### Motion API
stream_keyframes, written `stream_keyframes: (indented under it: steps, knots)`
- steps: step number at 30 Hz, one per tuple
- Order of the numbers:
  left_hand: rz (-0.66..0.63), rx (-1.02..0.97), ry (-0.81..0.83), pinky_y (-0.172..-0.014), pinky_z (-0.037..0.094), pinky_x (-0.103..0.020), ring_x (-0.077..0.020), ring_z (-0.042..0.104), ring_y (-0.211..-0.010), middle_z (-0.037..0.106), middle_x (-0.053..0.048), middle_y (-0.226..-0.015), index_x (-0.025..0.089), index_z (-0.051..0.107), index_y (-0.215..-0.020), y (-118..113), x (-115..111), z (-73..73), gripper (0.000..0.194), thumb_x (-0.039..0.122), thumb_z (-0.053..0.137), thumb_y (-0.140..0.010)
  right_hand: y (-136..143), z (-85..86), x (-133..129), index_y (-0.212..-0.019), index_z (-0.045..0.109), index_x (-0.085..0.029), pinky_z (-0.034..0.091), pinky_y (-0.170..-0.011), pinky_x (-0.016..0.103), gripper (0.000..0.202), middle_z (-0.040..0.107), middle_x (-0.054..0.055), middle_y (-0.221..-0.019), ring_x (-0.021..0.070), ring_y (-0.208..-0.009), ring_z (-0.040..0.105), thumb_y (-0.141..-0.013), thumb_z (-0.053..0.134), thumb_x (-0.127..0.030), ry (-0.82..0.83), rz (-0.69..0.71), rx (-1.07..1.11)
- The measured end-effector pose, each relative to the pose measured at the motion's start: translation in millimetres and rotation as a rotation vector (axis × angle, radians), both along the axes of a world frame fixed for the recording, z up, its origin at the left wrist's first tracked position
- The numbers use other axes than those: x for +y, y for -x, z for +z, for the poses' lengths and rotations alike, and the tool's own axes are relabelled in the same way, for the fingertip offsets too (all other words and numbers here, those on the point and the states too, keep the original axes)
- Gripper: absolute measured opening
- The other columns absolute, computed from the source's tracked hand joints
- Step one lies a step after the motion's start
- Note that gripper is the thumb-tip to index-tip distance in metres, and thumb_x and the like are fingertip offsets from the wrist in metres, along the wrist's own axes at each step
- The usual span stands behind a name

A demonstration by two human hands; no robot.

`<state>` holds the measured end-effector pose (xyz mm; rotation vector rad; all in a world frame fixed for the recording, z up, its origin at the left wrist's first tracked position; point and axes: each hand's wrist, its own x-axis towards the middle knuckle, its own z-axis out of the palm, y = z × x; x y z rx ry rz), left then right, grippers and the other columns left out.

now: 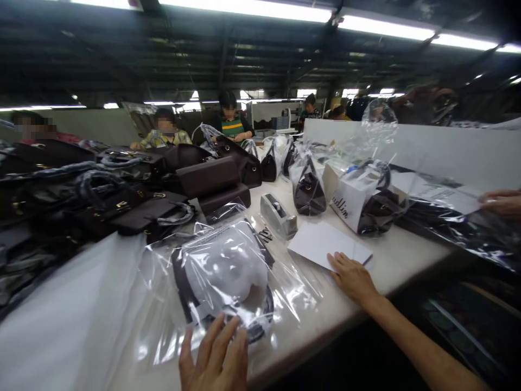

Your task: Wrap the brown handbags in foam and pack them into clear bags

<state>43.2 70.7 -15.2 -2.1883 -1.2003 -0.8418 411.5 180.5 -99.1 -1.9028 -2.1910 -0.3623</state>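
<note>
Before me on the table lies a dark handbag (181, 271) in a clear plastic bag (299, 290), with white padding (223, 260) over its middle. My left hand (215, 353) rests at the near edge of the plastic, fingers spread and holding nothing. To the right, my right hand (352, 276) lies with its fingers stretched over the near edge of a stack of white paper (325, 241). Just behind the paper stands a grey tape dispenser (279, 216).
Dark handbags (134, 209) pile up on the left, behind white sheets (69, 309). Plastic-wrapped handbags (307, 187) stand at the back, one beside a printed white paper (345, 203). Another person's hand (502, 203) holds a sheet at right. Several people sit beyond.
</note>
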Motion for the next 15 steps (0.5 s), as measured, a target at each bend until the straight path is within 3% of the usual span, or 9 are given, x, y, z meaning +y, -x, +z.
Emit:
stream_keyframes:
  steps: [3, 6, 9, 11, 15]
  knots:
    - [-0.02, -0.097, 0.051, -0.105, 0.024, -0.04, -0.0173, 0.062, -0.092, 0.069, 0.0, -0.094, 0.021, 0.063, -0.09, 4.9, -0.7, 19.0, 0.014, 0.018, 0.061, -0.076, -14.9, 4.1, -2.1, -0.119, 0.053, -0.013, 0.047, -0.084, 0.042, 0.037, 0.055, 0.015, -0.119, 0.0278, -0.111, 0.051, -0.087, 0.039, -0.023, -0.015, 0.092, -0.026]
    - [0.013, -0.155, 0.117, -0.102, 0.026, -0.041, -0.018, 0.061, -0.093, 0.068, 0.0, -0.094, 0.021, 0.062, -0.089, -3.2, 0.4, 28.9, 0.013, 0.017, 0.059, -0.078, -26.2, 8.2, -1.9, -0.114, 0.056, -0.016, 0.049, -0.079, 0.04, 0.035, 0.06, 0.011, -0.113, 0.0257, -0.103, 0.057, -0.089, 0.036, -0.028, -0.053, 0.19, -0.062]
    - [-0.017, -0.142, 0.171, -0.101, 0.025, -0.043, -0.0182, 0.061, -0.092, 0.068, 0.002, -0.093, 0.023, 0.061, -0.09, -7.4, 2.7, 28.9, 0.013, 0.017, 0.058, -0.079, -27.1, 17.3, 1.2, -0.105, 0.061, -0.019, 0.051, -0.074, 0.03, 0.029, 0.066, 0.004, -0.101, 0.019, -0.093, 0.062, -0.088, 0.039, -0.027, -0.087, 0.27, -0.095]
    - [-0.038, -0.13, 0.188, -0.099, 0.027, -0.042, -0.0184, 0.06, -0.092, 0.067, 0.001, -0.094, 0.023, 0.061, -0.091, -5.2, 4.7, 27.5, 0.014, 0.018, 0.058, -0.079, -26.0, 31.5, 3.0, -0.102, 0.062, -0.02, 0.05, -0.07, 0.025, 0.025, 0.068, 0.002, -0.095, 0.0157, -0.084, 0.064, -0.088, 0.042, -0.023, -0.138, 0.269, -0.103]
    - [-0.076, -0.155, 0.187, -0.091, 0.034, -0.038, -0.0177, 0.059, -0.087, 0.066, -0.002, -0.092, 0.021, 0.06, -0.093, 1.5, 8.7, 33.9, 0.014, 0.017, 0.057, -0.08, -26.6, 73.8, -17.3, -0.093, 0.064, -0.015, 0.047, -0.07, 0.031, 0.021, 0.068, 0.007, -0.088, 0.0187, -0.076, 0.063, -0.088, 0.045, -0.02, -0.399, 0.147, -0.051]
